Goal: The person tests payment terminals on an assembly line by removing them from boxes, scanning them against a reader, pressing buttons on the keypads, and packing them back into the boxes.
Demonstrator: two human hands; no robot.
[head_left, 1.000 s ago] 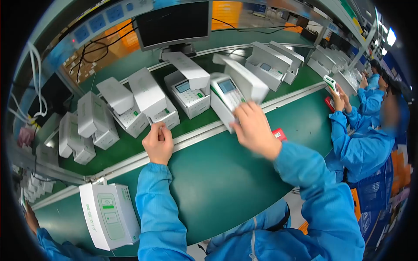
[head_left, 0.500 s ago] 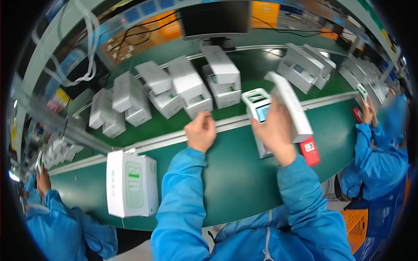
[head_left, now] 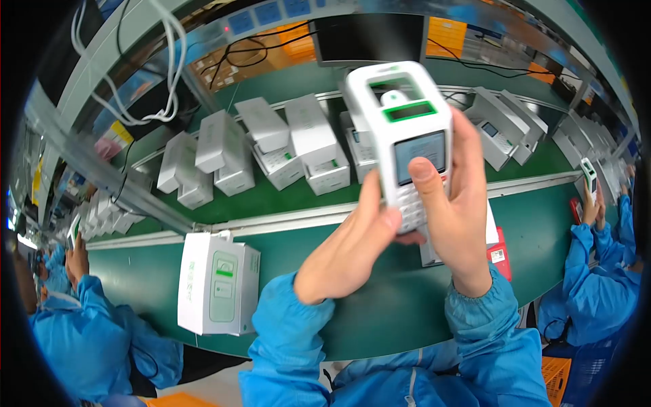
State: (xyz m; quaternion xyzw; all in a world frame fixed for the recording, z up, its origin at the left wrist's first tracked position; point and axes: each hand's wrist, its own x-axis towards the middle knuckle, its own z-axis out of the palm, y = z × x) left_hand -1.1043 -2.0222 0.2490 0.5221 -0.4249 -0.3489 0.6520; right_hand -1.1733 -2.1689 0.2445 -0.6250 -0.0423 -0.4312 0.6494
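A white payment terminal (head_left: 405, 125) with a green-edged slot, a small screen and a keypad is held up in front of me, tilted. My right hand (head_left: 462, 217) grips it along its right side, the thumb lying over the front by the screen. At its lower left edge, my left hand (head_left: 349, 254) has its fingers closed against the terminal. Behind and below the hands is an open white box (head_left: 430, 256), mostly hidden. A red rectangular item with a white label (head_left: 500, 256) lies on the green table to the right.
A closed white box with green print (head_left: 218, 285) stands at left. Several white boxes (head_left: 315, 136) line the green surface beyond the metal rail (head_left: 285, 218), below a dark monitor (head_left: 369, 37). Co-workers in blue sleeves (head_left: 102, 312) sit at both sides, the right one holding a similar terminal (head_left: 589, 175).
My right hand has lifted the payment terminal out of the open box and up toward me. My left hand has moved right and now touches the terminal.
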